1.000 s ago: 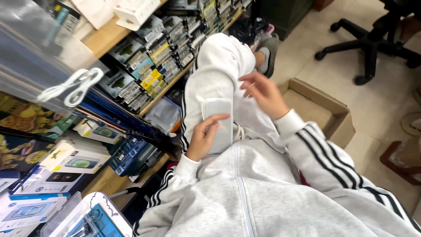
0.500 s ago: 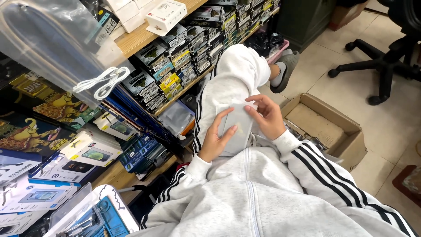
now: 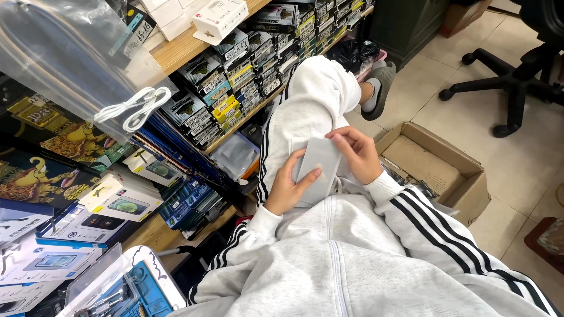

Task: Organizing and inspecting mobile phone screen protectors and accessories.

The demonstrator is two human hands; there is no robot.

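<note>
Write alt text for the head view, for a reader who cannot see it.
Seated in a grey tracksuit, a person holds a flat white packet on their thigh, left hand beneath it, right hand at its top edge. Shelves of small boxed goods stand to the left; an open cardboard box sits on the floor.

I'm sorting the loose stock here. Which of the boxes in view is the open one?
The brown cardboard box on the floor by the right hand: its flaps stand open, while the packaged boxes on the shelves are shut.

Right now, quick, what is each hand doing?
Left hand: closed on the lower part of the flat white packet resting on the thigh.
Right hand: fingers pinching the packet's top edge.
</note>
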